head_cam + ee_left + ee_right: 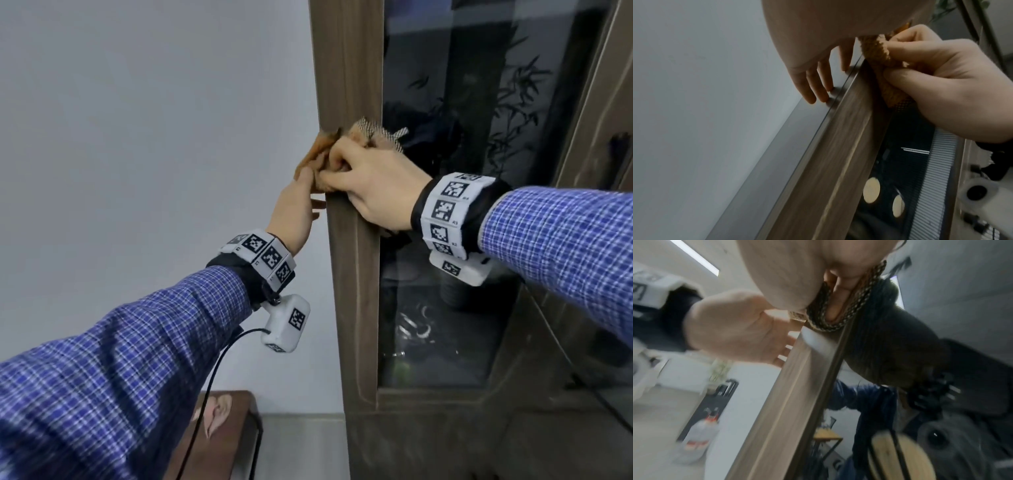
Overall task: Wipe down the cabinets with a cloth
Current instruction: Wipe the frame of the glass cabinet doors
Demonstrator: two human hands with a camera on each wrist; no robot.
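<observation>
The cloth (317,156), a fuzzy orange-brown rag with a checked grey backing, sits bunched at the centre of the head view, pressed against the wooden frame (349,240) of the cabinet door. The right hand (373,186) grips it, fingers and thumb curled round the wad, knuckles toward the camera; in the left wrist view the thumb and forefinger pinch a fold of cloth (882,60) against the inner edge of the frame. The left hand (296,209) lies just left of it and slightly lower, fingers (818,86) straight and spread, their tips touching the grey side panel (777,146) of the cabinet beside the frame; its upper edge meets the cloth, but whether it pinches any of it cannot be told.

The cabinet (445,428) fills the right half of the head view. Its door has a dark glass pane (462,171) to the right of the frame, full of reflections; behind it, toward the lower centre, pale curved shapes show on a shelf, too dim to identify. A pale wall (137,137) takes the left half. At the lower centre stands a brown piece of furniture (226,438) with pinkish shapes on top. Both arms wear blue checked sleeves (120,359) and marker-covered wristbands (263,257), and a black cable (212,377) hangs from the left wrist unit.
</observation>
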